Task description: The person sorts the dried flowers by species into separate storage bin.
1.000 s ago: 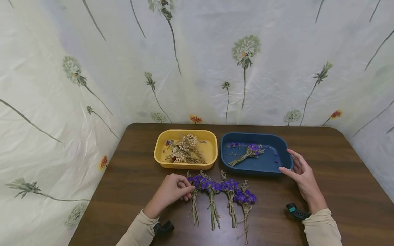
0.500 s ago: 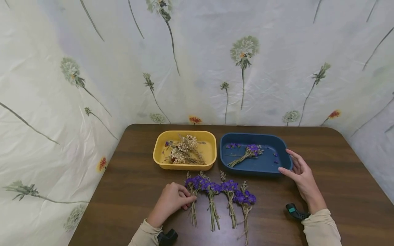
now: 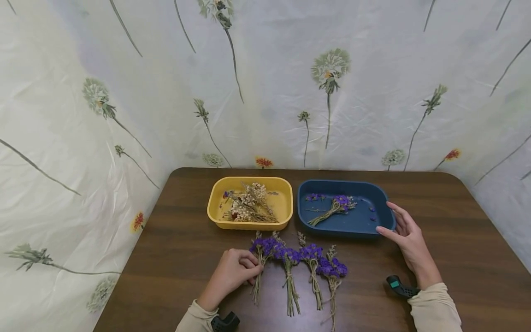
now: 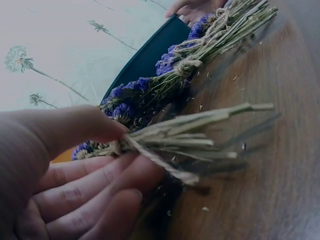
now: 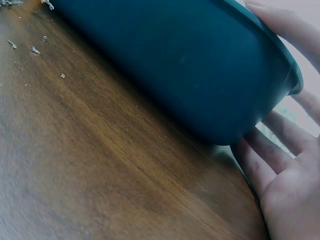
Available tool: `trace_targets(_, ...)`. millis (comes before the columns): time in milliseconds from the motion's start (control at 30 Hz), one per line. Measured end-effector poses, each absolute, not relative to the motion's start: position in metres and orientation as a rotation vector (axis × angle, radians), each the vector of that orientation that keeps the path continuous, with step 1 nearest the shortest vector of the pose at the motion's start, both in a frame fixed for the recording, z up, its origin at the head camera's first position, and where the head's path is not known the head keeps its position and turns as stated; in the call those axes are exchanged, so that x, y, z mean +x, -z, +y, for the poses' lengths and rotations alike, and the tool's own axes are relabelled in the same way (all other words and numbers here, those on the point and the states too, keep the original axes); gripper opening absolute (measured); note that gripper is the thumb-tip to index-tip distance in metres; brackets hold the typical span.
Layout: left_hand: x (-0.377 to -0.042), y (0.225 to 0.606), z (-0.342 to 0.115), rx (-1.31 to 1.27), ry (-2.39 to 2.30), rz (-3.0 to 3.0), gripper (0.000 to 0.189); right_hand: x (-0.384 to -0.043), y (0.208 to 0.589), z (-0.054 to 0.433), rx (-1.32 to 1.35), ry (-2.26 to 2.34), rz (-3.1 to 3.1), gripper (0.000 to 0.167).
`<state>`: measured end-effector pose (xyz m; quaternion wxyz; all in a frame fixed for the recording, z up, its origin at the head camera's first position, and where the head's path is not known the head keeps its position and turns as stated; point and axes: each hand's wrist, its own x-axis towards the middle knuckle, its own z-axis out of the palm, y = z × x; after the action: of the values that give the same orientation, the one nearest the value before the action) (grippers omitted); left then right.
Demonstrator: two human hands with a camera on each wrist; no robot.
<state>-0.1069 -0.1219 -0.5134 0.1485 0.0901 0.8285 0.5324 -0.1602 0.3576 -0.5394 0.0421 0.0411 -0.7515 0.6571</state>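
Note:
In the head view my left hand (image 3: pixel 234 273) pinches the leftmost bunch of dried purple flowers (image 3: pixel 262 246) by its stems. The left wrist view shows thumb and forefinger on the twine-tied stems (image 4: pixel 185 132), which stand slightly off the table. To the right lie several similar bunches, among them a middle bunch (image 3: pixel 289 256) and the rightmost bunch (image 3: pixel 333 267). My right hand (image 3: pixel 408 237) holds the right end of the blue tray (image 3: pixel 344 229), its thumb (image 5: pixel 280 22) at the rim and its fingers around the outer corner. One purple bunch (image 3: pixel 338 205) lies inside that tray.
A yellow tray (image 3: pixel 249 226) with cream-coloured dried flowers (image 3: pixel 246 203) stands left of the blue one. Both sit towards the back of the brown wooden table (image 3: pixel 166 263), before a flower-printed cloth (image 3: pixel 265 92). Small plant crumbs (image 5: pixel 35 50) dot the tabletop.
My left hand has slid from near the flower heads down to the stems of the leftmost bunch. The stem ends have swung a little left. My right hand stays on the blue tray.

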Motion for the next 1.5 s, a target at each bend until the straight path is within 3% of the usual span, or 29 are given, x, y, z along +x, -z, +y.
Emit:
trace_targets(533,-0.1069,0.5117,-0.124,0.25,-1.699,2.244,0.017,-0.1606,0.5377,0.3577,0.125,-2.014,-2.307,0.074)
trace_targets(1500,-0.1051,0.5122,-0.1226,0.482,-1.795,2.305,0.013,-0.1594,0.5382,0.3583,0.081,-2.0,-2.341,0.074)
